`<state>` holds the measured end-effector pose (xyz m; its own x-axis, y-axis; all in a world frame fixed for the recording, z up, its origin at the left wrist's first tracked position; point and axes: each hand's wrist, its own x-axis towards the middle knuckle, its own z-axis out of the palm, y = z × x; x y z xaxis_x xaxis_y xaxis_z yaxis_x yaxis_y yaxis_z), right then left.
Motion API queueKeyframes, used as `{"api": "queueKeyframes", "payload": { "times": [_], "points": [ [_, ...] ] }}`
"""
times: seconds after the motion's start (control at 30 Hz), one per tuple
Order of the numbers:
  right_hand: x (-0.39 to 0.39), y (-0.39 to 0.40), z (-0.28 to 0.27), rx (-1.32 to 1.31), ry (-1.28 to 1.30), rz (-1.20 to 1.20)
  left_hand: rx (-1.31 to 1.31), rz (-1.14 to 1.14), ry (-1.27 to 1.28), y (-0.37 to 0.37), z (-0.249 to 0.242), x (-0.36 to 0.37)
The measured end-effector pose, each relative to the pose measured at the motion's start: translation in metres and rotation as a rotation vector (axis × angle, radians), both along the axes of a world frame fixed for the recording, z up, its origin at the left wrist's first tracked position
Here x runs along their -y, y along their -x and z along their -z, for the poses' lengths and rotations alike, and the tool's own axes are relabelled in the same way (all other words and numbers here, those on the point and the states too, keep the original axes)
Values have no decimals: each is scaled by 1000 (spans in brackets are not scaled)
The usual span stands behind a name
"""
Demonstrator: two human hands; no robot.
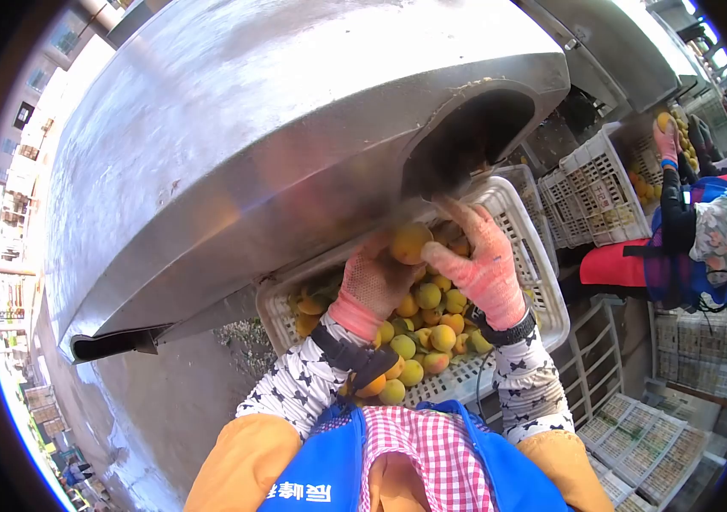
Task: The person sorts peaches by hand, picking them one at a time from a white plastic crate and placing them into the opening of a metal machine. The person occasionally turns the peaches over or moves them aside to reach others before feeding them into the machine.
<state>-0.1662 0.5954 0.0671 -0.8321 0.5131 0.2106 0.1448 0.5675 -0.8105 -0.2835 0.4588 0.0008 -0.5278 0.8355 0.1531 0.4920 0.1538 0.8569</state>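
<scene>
Both my hands wear pink and white gloves over a white plastic crate point(551, 300) holding many yellow-green and orange round fruits point(442, 338). My left hand point(376, 282) is at the side of a larger orange fruit point(411, 243), its fingers partly hidden behind and below it. My right hand point(483, 260) is on the other side, thumb close to the same fruit, fingers spread upward beneath the dark opening point(474, 136) of a metal machine. Whether either hand grips the fruit cannot be made out.
The curved metal machine point(235, 111) spans the area above the crate. To the right, a co-worker point(704, 230) with a gloved hand raised stands near another white crate point(598, 192) with fruit. Flattened white crates point(649, 444) and a metal rack point(589, 350) are lower right.
</scene>
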Motion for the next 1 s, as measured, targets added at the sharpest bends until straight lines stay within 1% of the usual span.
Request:
{"api": "queueKeyframes", "payload": {
  "times": [0.03, 0.07, 0.1, 0.13, 0.17, 0.23, 0.27, 0.33, 0.37, 0.43, 0.47, 0.5, 0.53, 0.57, 0.63, 0.67, 0.7, 0.73, 0.77, 0.8, 0.83, 0.87, 0.9, 0.97, 1.0],
  "points": [
    [3, -4, 2, 3, 3, -1, -54, 22, 5, 1, -5, 0],
    [6, -7, 1, -5, -106, -47, -53, 19, 7, 2, -4, 0],
    [8, -8, 2, -12, -212, -94, 99, 63, -83, 2, -2, 1],
    [7, -5, 6, -11, -181, -97, 251, 108, -172, 1, -1, 3],
    [9, -7, 9, -7, -176, -93, 255, 111, -166, 0, -3, 1],
    [9, -8, 11, 80, -63, -62, 879, 114, -278, 0, -9, -8],
    [7, -6, 13, 77, -69, -61, 875, 117, -283, 1, -11, -9],
    [-1, 7, 20, -57, -48, 238, 1654, 67, -371, 5, -14, -8],
    [-8, 15, 27, -60, -53, 241, 1653, 75, -372, 3, -3, -6],
    [-28, 39, 47, -106, -222, 379, 1246, 13, -205, -3, 43, 1],
    [-34, 55, 61, -84, -485, 421, 1253, 9, -199, -4, 62, 1],
    [-39, 73, 70, -57, -747, 454, 1110, -61, -134, -8, 79, 2],
    [-43, 94, 60, -34, -683, 480, 974, -131, -60, -16, 91, 6],
    [-44, 103, 47, 5, -611, 502, 1004, -145, -28, -20, 96, 9],
    [-62, 82, 12, -275, -75, 190, 550, -1, 320, -8, 109, -9],
    [-58, 70, 2, -450, 272, 155, 576, -5, 323, -8, 112, -15],
    [-51, 55, -8, -618, 620, 126, 370, 101, 393, -9, 114, -20],
    [-53, 34, -22, -472, 581, 151, 163, 215, 457, -10, 117, -25],
    [-60, 9, -31, -319, 540, 183, 196, 233, 457, -13, 128, -31],
    [-70, -14, -34, -91, 463, 213, -19, 298, 538, -17, 142, -37],
    [-80, -35, -25, 14, 354, 176, -243, 362, 603, -21, 153, -44],
    [-85, -55, -13, 156, 354, 182, -299, 419, 666, -21, 145, -52],
    [-86, -74, -1, 288, 354, 183, -286, 429, 657, -26, 144, -53],
    [-85, -112, 22, 676, -62, 65, -429, 464, 454, -36, 139, -51],
    [-76, -119, 26, 920, -161, 46, -406, 533, 513, -44, 131, -50]
  ]
}}
